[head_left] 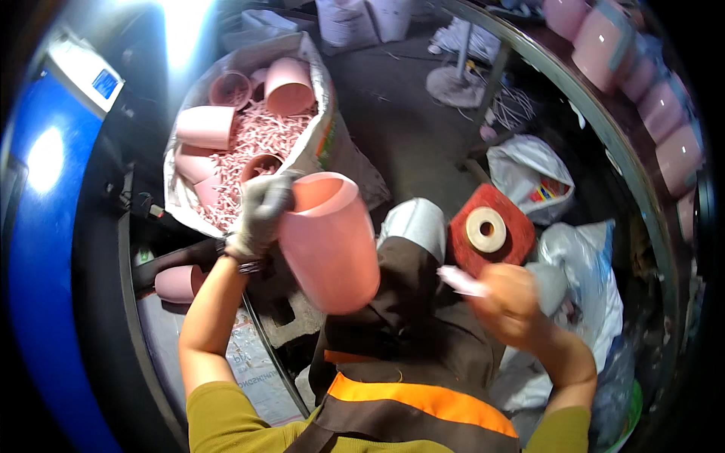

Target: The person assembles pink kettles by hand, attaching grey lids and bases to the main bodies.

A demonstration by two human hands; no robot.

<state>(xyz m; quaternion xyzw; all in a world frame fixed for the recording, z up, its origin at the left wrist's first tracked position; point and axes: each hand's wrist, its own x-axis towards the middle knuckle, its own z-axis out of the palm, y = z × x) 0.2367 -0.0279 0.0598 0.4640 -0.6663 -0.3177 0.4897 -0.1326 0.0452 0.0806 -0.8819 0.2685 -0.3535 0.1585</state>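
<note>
Dark floor [389, 102] is stretching out beyond the person's knees, while a blue panel [45, 264] is curving along the left side. Near the centre, the gloved left hand [263, 215] is gripping a glossy pink plastic pot [332, 253] at the left of its rim, keeping it slanted in front of the dark apron [393, 302]. The bare right hand [513, 302], well apart from the pot, is clenching a slim pale-pink piece [462, 281] whose kind is hard to tell. Because the glove is holding only one side, the smooth pot could be twisting or slipping under any push; a hard edge, if the piece has one, might be scratching its wall. Beyond, a woven sack [343, 143] bulging with pink shavings [264, 124] and more pots is crowding the left hand. Rightward, a cream roll [474, 228] is resting on a red pad [464, 253], and plastic bags [593, 260] are cluttering that side.
</note>
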